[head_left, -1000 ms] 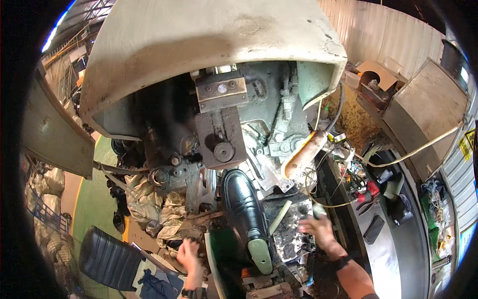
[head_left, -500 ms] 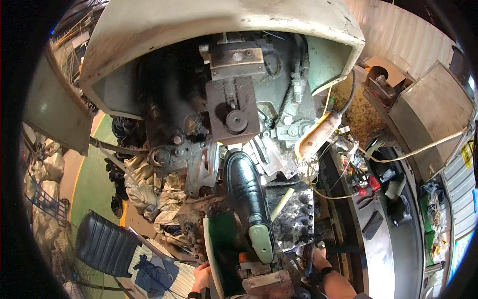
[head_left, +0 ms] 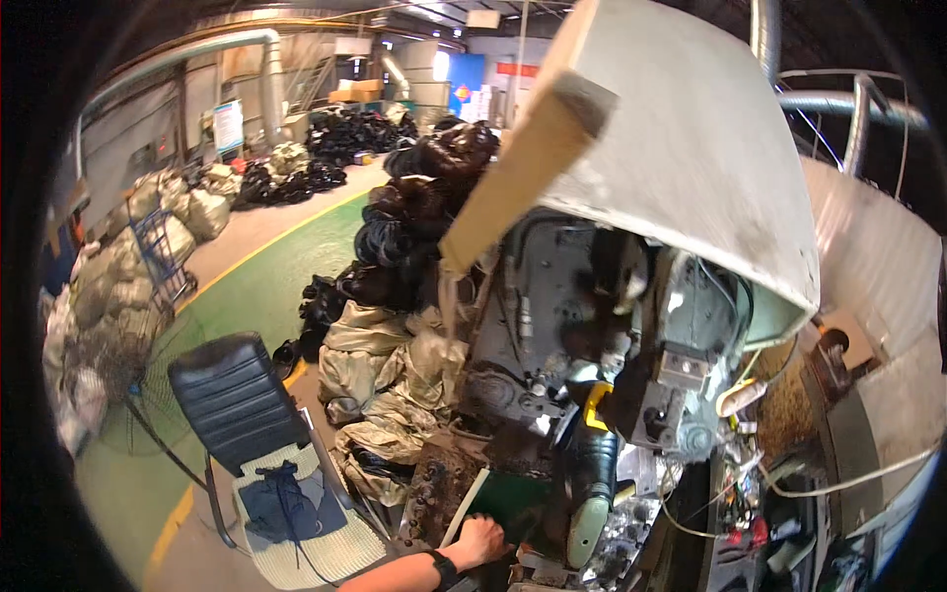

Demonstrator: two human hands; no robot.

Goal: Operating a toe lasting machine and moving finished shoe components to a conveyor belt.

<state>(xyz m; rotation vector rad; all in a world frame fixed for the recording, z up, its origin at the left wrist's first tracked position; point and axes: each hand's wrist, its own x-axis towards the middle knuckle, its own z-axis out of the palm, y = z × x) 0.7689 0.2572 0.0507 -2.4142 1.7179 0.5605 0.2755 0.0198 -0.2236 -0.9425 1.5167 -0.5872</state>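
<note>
A glossy black leather shoe upper (head_left: 589, 449) sits on a green last (head_left: 588, 531) in the machine, toe pointing away and heel end nearest me. A yellow curved piece (head_left: 598, 406) lies at its toe. Left of the shoe stands a dark green panel (head_left: 508, 503) with a pale edge. My left hand (head_left: 480, 541), a dark band at its wrist, is at the lower part of this panel with fingers curled in. What the fingers hold, if anything, is hidden. My right hand is out of view.
A large pale machine hood (head_left: 681, 128) overhangs the shoe. At the left stands a black chair (head_left: 237, 395) with dark cloth on its seat. Cloth sacks (head_left: 380, 395) and dark piles of footwear lie behind it. A work lamp (head_left: 740, 397) and cables hang right of the machine.
The view has swung left and up, so the machine now lies farther right. A yellow piece shows at the shoe's toe. My right hand has left the view; my left stays by the green panel.
</note>
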